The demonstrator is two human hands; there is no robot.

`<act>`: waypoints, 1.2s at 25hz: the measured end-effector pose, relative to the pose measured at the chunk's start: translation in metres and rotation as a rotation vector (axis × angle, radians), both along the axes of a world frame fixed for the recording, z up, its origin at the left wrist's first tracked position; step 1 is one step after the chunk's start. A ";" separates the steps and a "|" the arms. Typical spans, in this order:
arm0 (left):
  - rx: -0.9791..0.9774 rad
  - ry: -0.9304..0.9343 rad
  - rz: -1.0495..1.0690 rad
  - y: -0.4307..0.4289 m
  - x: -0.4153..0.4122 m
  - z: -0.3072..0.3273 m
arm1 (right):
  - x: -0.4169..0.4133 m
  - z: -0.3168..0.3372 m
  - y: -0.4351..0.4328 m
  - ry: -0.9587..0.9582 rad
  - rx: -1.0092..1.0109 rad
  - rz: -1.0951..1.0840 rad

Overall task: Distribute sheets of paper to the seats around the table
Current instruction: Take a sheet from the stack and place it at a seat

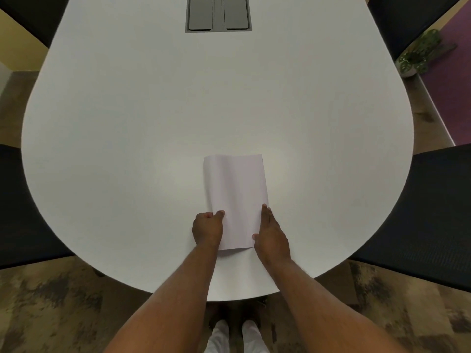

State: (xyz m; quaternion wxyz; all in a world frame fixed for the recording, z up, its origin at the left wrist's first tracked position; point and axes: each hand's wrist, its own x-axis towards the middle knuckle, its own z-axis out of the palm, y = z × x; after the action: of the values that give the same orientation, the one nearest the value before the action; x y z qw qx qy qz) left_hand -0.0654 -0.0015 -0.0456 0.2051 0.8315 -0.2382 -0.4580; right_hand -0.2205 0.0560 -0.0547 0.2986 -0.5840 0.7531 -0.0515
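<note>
A small stack of white paper sheets lies lengthwise near the rounded near end of the white table. My left hand pinches the stack's lower left edge, thumb on top. My right hand presses flat against the lower right edge, thumb on the paper. The sheets bow up slightly between the hands. Dark chairs stand at the near left and near right of the table.
A grey cable hatch is set into the table's middle at the far end. Two more dark chairs stand at the far left and far right. A potted plant sits on the floor at the right. My white shoes show below the table edge.
</note>
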 end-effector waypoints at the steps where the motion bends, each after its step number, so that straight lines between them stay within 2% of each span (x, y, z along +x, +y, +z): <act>1: -0.015 0.012 0.016 -0.001 -0.001 0.003 | 0.000 0.000 0.000 -0.006 0.000 -0.005; 5: -0.061 0.020 0.066 -0.004 0.002 0.014 | -0.002 0.004 0.000 -0.016 0.016 -0.007; 12: -0.037 -0.175 -0.078 -0.001 0.018 0.017 | -0.001 0.012 -0.003 0.007 0.064 0.030; 16: -0.047 -0.227 -0.108 0.000 0.018 0.023 | -0.002 0.017 -0.004 0.006 0.069 0.018; 18: -0.089 -0.179 -0.114 0.000 0.019 0.022 | -0.003 0.021 -0.007 -0.007 0.046 -0.003; 21: -0.176 0.032 -0.082 0.000 0.019 0.027 | -0.002 0.035 -0.013 -0.064 0.014 -0.072; 24: -0.241 0.211 -0.047 0.005 0.020 0.047 | -0.001 0.049 -0.020 -0.197 0.005 -0.217; 30: -0.319 0.394 -0.072 0.018 0.036 0.096 | -0.002 0.073 -0.040 -0.503 0.116 -0.556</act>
State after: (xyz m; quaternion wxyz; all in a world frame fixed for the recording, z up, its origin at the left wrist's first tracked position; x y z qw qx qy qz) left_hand -0.0294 0.0165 0.0502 0.3596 0.6743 -0.2923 -0.5749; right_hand -0.2230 0.0156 0.0180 0.4811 -0.3088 0.7877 -0.2297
